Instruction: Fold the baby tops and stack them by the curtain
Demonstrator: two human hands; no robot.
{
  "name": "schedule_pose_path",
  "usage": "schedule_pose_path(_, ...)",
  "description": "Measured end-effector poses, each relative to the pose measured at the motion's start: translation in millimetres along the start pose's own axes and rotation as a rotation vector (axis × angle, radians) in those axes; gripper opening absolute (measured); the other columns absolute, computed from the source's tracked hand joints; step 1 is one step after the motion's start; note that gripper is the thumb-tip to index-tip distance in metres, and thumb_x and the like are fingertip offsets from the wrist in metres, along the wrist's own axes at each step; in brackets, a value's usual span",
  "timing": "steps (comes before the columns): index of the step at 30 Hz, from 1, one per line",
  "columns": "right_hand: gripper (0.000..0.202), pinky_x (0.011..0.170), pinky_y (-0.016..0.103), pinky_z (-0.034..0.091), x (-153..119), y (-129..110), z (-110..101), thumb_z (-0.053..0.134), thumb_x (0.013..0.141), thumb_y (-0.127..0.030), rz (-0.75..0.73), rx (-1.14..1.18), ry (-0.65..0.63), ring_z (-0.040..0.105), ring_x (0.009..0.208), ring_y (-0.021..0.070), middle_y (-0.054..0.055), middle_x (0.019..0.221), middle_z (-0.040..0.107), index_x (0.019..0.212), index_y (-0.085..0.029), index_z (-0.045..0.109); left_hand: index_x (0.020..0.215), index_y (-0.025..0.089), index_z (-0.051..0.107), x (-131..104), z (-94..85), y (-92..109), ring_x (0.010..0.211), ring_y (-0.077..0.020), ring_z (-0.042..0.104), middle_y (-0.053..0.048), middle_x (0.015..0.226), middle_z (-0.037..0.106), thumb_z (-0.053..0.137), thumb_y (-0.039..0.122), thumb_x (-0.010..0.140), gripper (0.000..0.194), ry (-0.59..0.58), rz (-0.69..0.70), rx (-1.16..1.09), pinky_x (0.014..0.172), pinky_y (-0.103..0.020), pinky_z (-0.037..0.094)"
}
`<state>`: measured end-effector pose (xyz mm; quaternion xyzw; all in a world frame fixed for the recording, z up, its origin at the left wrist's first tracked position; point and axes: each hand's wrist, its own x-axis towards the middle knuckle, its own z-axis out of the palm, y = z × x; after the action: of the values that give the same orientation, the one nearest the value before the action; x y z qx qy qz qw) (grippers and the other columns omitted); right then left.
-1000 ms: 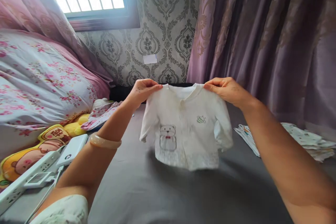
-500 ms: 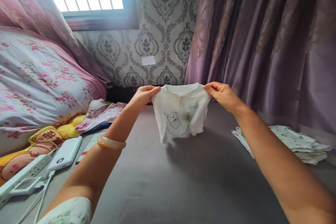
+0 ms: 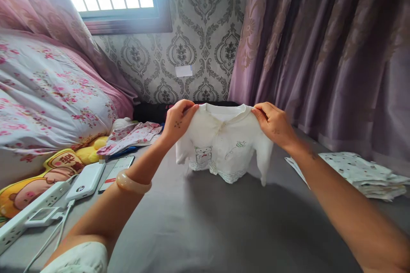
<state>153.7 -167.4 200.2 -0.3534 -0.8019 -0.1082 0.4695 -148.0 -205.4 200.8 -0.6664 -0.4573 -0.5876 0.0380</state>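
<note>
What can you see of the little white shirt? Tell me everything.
The shirt is white and long-sleeved, in soft-looking cloth, with a round neck and a front opening. A bear and a green bee with a looping trail mark the front; the hem is patterned. It hangs over the grey sheet, front toward the camera, one shoulder in the left hand, the other in the right hand.

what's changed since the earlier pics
The small white long-sleeved cloth shirt moved: its hem rose from hanging low, and its front, bunched narrow half a second ago, has spread wide again. Nothing was taken or let go: the left hand and right hand still pinch its shoulders. The stack of folded white printed cloth stayed put.
</note>
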Motion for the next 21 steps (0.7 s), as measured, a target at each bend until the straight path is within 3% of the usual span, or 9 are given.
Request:
schedule_pose_path(3, 0.032, 0.071, 0.031, 0.048, -9, -17, -23, 0.038, 0.100, -0.047, -0.121, -0.083, -0.016, 0.063, 0.084, 0.0198, 0.004, 0.092, 0.065, 0.100, -0.025, 0.063, 0.085, 0.018, 0.066, -11, -25.3, 25, 0.074, -0.0118, 0.056, -0.001, 0.081, 0.063, 0.060, 0.035, 0.089, 0.018, 0.024, 0.194, 0.154, 0.067, -0.024, 0.045)
schedule_pose_path(5, 0.029, 0.071, 0.032, 0.049, -11, -29, -40, 0.039, 0.101, -0.043, -0.169, -0.093, 0.012, 0.063, 0.082, 0.0198, 0.004, 0.091, 0.065, 0.101, -0.026, 0.063, 0.087, 0.020, 0.067, -15, -43.6, 45, 0.071, -0.0115, 0.056, 0.000, 0.080, 0.063, 0.060, 0.034, 0.089, 0.016, 0.050, 0.247, 0.208, 0.066, -0.024, 0.045)
schedule_pose_path(8, 0.025, 0.073, 0.033, 0.050, -6, -44, -60, 0.045, 0.099, -0.042, -0.182, -0.069, 0.035, 0.064, 0.079, 0.0198, 0.003, 0.087, 0.067, 0.099, -0.027, 0.064, 0.088, 0.021, 0.068, -13, -66.9, 66, 0.068, -0.0121, 0.056, 0.000, 0.080, 0.063, 0.063, 0.036, 0.088, 0.015, 0.020, 0.235, 0.226, 0.062, -0.026, 0.046)
schedule_pose_path(11, 0.027, 0.069, 0.032, 0.049, 4, -49, -66, 0.048, 0.096, -0.047, -0.061, -0.004, -0.066, 0.063, 0.075, 0.0194, 0.003, 0.085, 0.068, 0.097, -0.027, 0.066, 0.086, 0.023, 0.069, -1, -76.5, 65, 0.062, -0.0132, 0.054, 0.001, 0.073, 0.063, 0.065, 0.040, 0.086, 0.017, -0.125, 0.105, 0.161, 0.054, -0.026, 0.043)
schedule_pose_path(13, 0.033, 0.067, 0.031, 0.048, 7, -43, -57, 0.047, 0.096, -0.051, 0.029, 0.062, -0.239, 0.063, 0.075, 0.0197, 0.003, 0.086, 0.070, 0.096, -0.026, 0.067, 0.083, 0.023, 0.069, 5, -70.6, 49, 0.058, -0.0131, 0.052, 0.002, 0.067, 0.062, 0.064, 0.043, 0.085, 0.020, -0.263, -0.007, 0.112, 0.050, -0.026, 0.040)
schedule_pose_path(15, 0.038, 0.068, 0.031, 0.047, 3, -29, -36, 0.043, 0.096, -0.054, 0.083, 0.117, -0.443, 0.063, 0.079, 0.0203, 0.003, 0.089, 0.071, 0.096, -0.024, 0.067, 0.079, 0.021, 0.068, 4, -53.7, 21, 0.056, -0.0122, 0.051, 0.002, 0.065, 0.061, 0.062, 0.042, 0.085, 0.023, -0.390, -0.092, 0.109, 0.050, -0.024, 0.038)
schedule_pose_path(18, 0.033, 0.073, 0.029, 0.045, -19, -1, 13, 0.041, 0.098, -0.046, 0.102, 0.085, -0.645, 0.063, 0.085, 0.0201, 0.005, 0.095, 0.070, 0.097, -0.023, 0.065, 0.078, 0.017, 0.066, -15, -13.1, -35, 0.061, -0.0123, 0.054, 0.001, 0.066, 0.063, 0.058, 0.041, 0.084, 0.025, -0.612, -0.171, 0.118, 0.053, -0.022, 0.040)
schedule_pose_path(21, 0.026, 0.072, 0.028, 0.043, -51, 24, 67, 0.039, 0.100, -0.037, 0.188, -0.086, -0.764, 0.062, 0.088, 0.0201, 0.007, 0.101, 0.068, 0.096, -0.022, 0.061, 0.077, 0.018, 0.063, -49, 31.2, -87, 0.069, -0.0149, 0.058, -0.002, 0.070, 0.065, 0.054, 0.036, 0.086, 0.023, -0.694, -0.220, 0.267, 0.061, -0.023, 0.042)
